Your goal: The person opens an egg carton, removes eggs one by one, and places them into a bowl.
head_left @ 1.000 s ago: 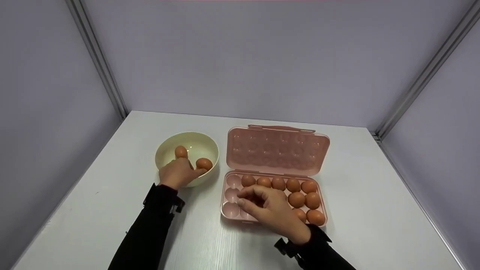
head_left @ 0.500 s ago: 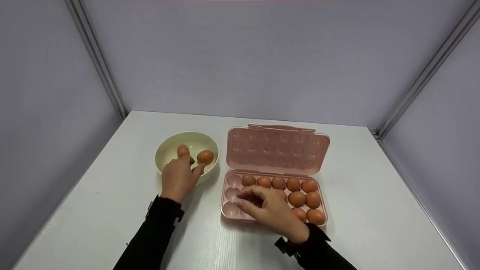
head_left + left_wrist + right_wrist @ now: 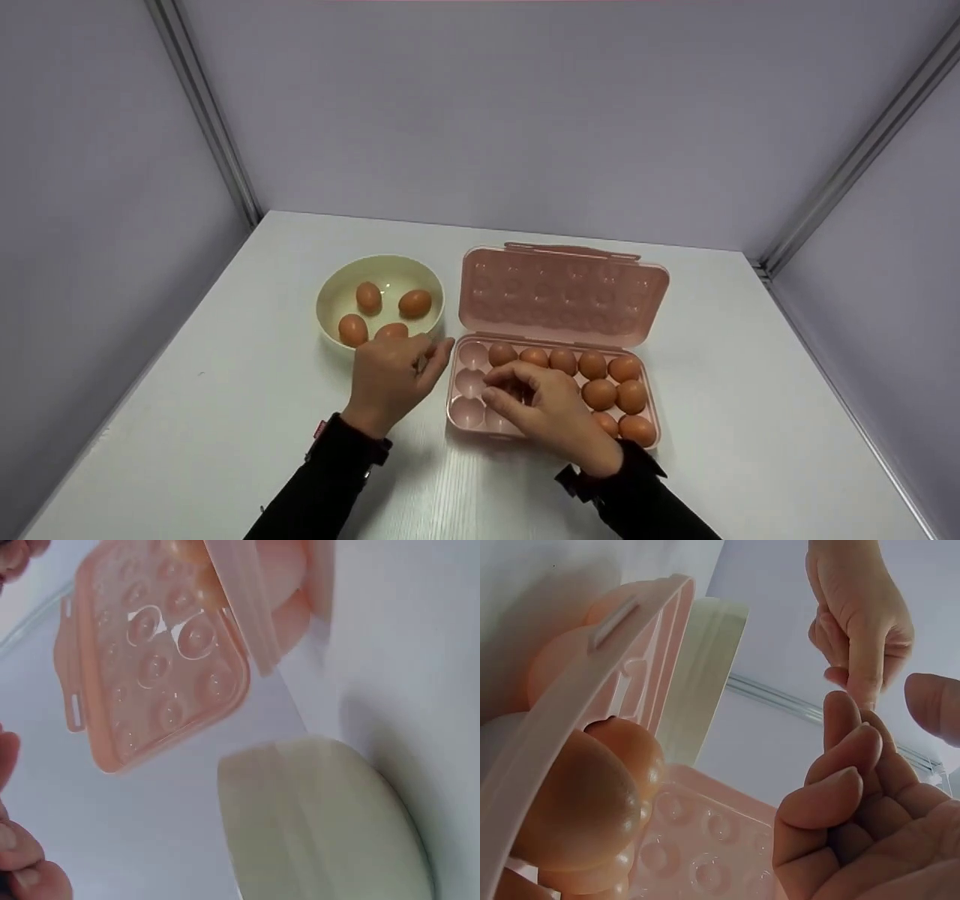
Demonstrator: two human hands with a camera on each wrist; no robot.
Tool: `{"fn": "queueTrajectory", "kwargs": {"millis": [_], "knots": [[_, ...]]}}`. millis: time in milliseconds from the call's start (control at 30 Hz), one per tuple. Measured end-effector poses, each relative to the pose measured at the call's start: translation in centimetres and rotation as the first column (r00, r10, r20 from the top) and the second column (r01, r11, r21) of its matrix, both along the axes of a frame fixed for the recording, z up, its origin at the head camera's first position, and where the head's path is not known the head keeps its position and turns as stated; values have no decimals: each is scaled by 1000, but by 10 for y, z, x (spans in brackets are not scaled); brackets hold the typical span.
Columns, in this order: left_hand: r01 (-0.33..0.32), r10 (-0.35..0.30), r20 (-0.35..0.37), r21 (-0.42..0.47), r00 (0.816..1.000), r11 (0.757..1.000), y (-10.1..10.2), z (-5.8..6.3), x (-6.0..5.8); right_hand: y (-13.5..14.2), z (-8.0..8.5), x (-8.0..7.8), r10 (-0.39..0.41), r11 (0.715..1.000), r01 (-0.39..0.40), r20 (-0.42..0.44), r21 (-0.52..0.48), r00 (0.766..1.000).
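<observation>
My left hand (image 3: 390,382) is in front of the pale green bowl (image 3: 336,291), its fingers loosely curled and no egg showing in them. Several brown eggs (image 3: 415,304) lie in the bowl; the nearest is partly hidden by this hand. Over the pink egg carton (image 3: 452,397) hangs my right hand (image 3: 551,409), thumb and fingers bent and apart. The right wrist view shows its palm (image 3: 900,862) bare. Brown eggs (image 3: 598,394) fill the carton's right side, while the left column's cups (image 3: 470,383) are bare. The right hand hides some middle cups.
The carton's lid (image 3: 562,292) stands raised behind its base. Both containers sit side by side on a white table (image 3: 217,390). Grey walls (image 3: 480,112) with metal corner posts (image 3: 214,127) enclose the back and sides.
The left hand has left the bowl, moving right and toward the person, uncovering more eggs there. The right hand has kept its place over the carton. The view has shifted slightly.
</observation>
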State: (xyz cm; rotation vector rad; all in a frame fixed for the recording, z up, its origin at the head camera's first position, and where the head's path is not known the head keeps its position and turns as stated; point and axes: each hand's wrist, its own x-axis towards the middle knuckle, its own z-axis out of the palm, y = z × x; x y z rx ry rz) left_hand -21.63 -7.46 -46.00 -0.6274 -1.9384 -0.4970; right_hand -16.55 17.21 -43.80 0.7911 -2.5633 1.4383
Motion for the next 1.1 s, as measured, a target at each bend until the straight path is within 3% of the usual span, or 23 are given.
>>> {"fn": "queueTrajectory", "kwargs": {"millis": [100, 300, 567, 667, 767, 833, 933, 1000, 1100], "knots": [[21, -21, -1, 5, 1000, 1000, -1, -5, -2, 1, 0, -1, -6, 1000, 6, 9, 14, 1000], [59, -62, 72, 41, 996, 997, -2, -15, -8, 6, 2, -5, -4, 1000, 4, 60, -2, 998], [74, -76, 58, 41, 995, 996, -2, -19, -8, 18, 9, -13, -70, 996, 76, 131, -44, 989], [89, -91, 49, 44, 995, 995, -2, -19, -8, 16, 5, -16, -99, 995, 97, 72, 28, 993], [100, -102, 38, 51, 994, 994, -2, -19, -8, 11, -4, -19, -126, 979, 138, -83, 148, 989], [102, -104, 36, 51, 994, 993, -2, -20, -8, 8, -12, -21, -139, 953, 196, -241, 233, 960], [99, -102, 45, 46, 994, 994, -1, -21, -8, 3, -26, -23, -125, 893, 301, -457, 336, 881], [97, -99, 50, 39, 994, 994, -1, -22, -8, 1, -34, -25, -107, 843, 374, -560, 387, 822], [92, -94, 48, 33, 994, 995, 0, -23, -8, -3, -44, -27, -85, 784, 447, -639, 430, 765]]}}
